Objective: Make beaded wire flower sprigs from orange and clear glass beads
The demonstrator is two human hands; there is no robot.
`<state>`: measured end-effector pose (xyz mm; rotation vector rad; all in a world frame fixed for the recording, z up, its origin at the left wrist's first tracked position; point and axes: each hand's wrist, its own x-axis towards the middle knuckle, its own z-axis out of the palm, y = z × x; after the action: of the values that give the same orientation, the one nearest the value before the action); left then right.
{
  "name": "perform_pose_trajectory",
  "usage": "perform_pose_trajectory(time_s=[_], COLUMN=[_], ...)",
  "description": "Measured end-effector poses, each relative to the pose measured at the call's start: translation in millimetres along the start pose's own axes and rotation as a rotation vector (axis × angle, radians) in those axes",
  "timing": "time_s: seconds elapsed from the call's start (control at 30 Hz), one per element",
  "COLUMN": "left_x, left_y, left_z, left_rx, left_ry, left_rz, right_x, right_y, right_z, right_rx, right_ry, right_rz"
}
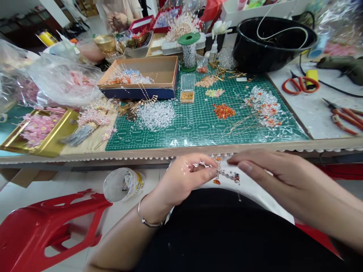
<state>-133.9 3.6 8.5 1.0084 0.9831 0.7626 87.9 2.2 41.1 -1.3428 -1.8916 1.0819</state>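
Note:
Below the table edge, over my lap, my left hand [184, 179] pinches a beaded wire sprig [224, 174] of clear and orange beads. My right hand [272, 172] meets it from the right, fingers pressed together at the sprig's other end. Both hands are closed on it. On the green cutting mat [198, 124] above lie a pile of clear bead sprigs [155, 114], loose orange beads [223, 111] and a cluster of finished sprigs on gold wires [262, 105].
A cardboard box [163, 73] with beads, a wire spool [189, 51], a black bowl [272, 45], red scissors [300, 84] and pliers [344, 117] stand on the table. A gold tray of pink flowers [36, 130] is at left. A red stool [48, 226] and a plastic jar [123, 184] are on the floor. Another person's hands [117, 19] are at the far side.

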Motion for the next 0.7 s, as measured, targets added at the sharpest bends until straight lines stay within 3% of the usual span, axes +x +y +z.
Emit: perform_pose_trajectory(time_s=[0.1, 0.17, 0.27, 0.37, 0.47, 0.57, 0.63, 0.7], left_x=[-1.0, -0.8, 1.2, 3.7, 4.4, 2.3, -0.8, -4.8], left_y=[6.0, 9.4, 10.4, 6.9, 3.3, 4.0, 7.2, 11.6], left_z=[-1.0, 0.6, 3.6, 3.3, -0.9, -6.5, -9.3, -10.4], left_rx=[0.115, 0.207, 0.265, 0.181, 0.111, 0.092, 0.198, 0.417], left_ry=[0.007, -0.026, -0.080, -0.098, -0.099, -0.009, 0.096, 0.192], left_rz=[-0.010, -0.006, -0.025, -0.082, -0.101, -0.038, 0.064, 0.193], right_x=[4.3, 8.5, 17.3, 25.9, 30.3, 28.9, 25.5, 22.0], right_y=[-3.1, -6.9, -13.5, -17.0, -13.3, -2.3, 5.5, 10.1], right_z=[-9.4, -9.4, 0.2, 12.7, 20.2, 20.8, 15.7, 5.4], right_rx=[-0.305, -0.342, -0.344, -0.283, -0.174, -0.128, -0.151, -0.182], right_ry=[0.068, 0.035, -0.119, -0.236, -0.233, -0.077, 0.014, -0.037], right_rz=[-0.278, -0.380, -0.390, -0.336, -0.318, -0.411, -0.504, -0.517])
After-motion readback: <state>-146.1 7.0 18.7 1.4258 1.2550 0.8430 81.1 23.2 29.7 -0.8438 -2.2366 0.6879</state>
